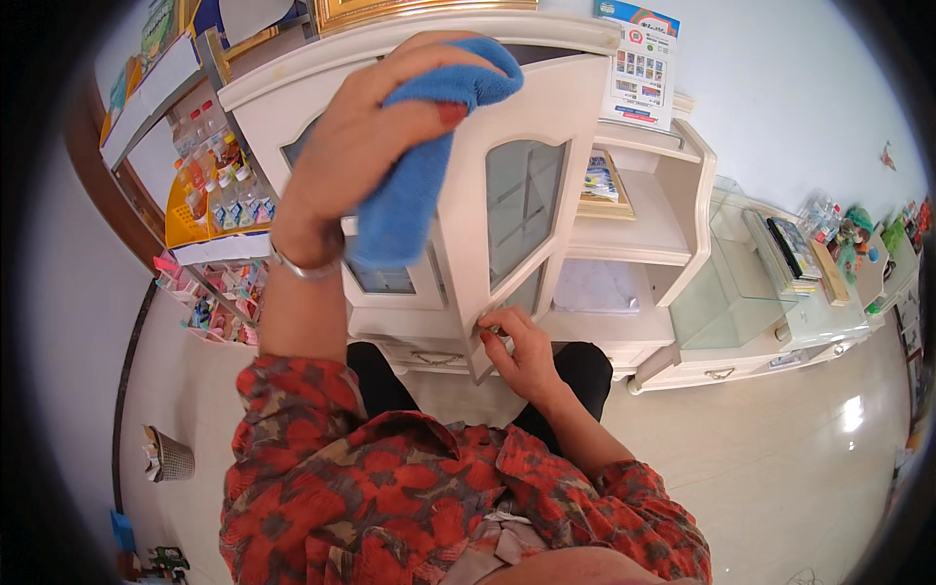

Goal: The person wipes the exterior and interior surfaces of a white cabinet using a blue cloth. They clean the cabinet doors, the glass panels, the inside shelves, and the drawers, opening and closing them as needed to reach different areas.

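My left hand (358,139), raised high on the left, grips a folded blue cloth (409,190) that hangs down from my fingers. It is in front of a white cabinet (292,95). A cabinet door (534,183) with an arched glass pane (523,208) stands swung outward. At the low part of this door, my right hand (519,351) pinches the small knob or handle (499,330), which my fingers partly cover. Another glass-paned door (391,281) lies partly behind the cloth. Whether the cloth touches the cabinet, I cannot tell.
Bottles (234,194) crowd a display rack at left, above pink toys (227,300). A wastebasket (174,455) stands on the floor. Right of the door, open shelves (629,241) hold papers and books (603,190). Farther right, a glass tank (731,292) sits on a low cabinet.
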Available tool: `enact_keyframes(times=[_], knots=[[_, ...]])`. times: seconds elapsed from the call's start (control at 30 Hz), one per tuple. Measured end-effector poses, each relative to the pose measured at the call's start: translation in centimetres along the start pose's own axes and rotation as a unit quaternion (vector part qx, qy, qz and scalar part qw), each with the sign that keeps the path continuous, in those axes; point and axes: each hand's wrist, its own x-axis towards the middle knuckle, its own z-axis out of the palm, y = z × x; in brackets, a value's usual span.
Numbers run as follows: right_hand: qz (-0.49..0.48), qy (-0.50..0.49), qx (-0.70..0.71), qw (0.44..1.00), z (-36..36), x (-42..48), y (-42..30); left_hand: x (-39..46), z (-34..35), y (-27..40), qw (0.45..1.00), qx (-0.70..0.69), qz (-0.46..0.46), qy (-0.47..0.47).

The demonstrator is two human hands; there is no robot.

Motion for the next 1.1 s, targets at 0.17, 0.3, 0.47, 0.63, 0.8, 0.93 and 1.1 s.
enact_keyframes(times=[0.17,0.3,0.47,0.63,0.8,0.93,1.1], knots=[[-0.002,-0.005,-0.012,1.000,-0.4,0.0,0.2,5.0,-1.8,-1.5,0.980,0.039,0.032,-0.193],[0.003,-0.025,0.000,1.000,-0.2,0.1,-0.4,7.1,-1.5,-2.3,0.966,0.142,0.012,-0.217],[-0.037,-0.019,-0.009,0.999,-0.3,0.3,0.1,11.4,0.1,0.1,0.940,0.263,0.033,-0.214],[-0.035,-0.015,-0.016,0.999,-0.3,0.2,0.1,13.2,2.8,-2.1,0.918,0.271,0.170,-0.235],[-0.020,-0.025,-0.025,0.999,-0.3,0.2,-0.2,13.2,2.6,-4.2,0.912,0.310,0.181,-0.200],[-0.002,-0.026,-0.022,0.999,-0.1,0.2,-0.3,12.3,0.9,-1.8,0.936,0.208,0.046,-0.282],[0.008,-0.025,-0.017,1.000,0.1,0.1,-0.2,9.5,-0.7,-3.9,0.973,0.114,0.033,-0.196]])
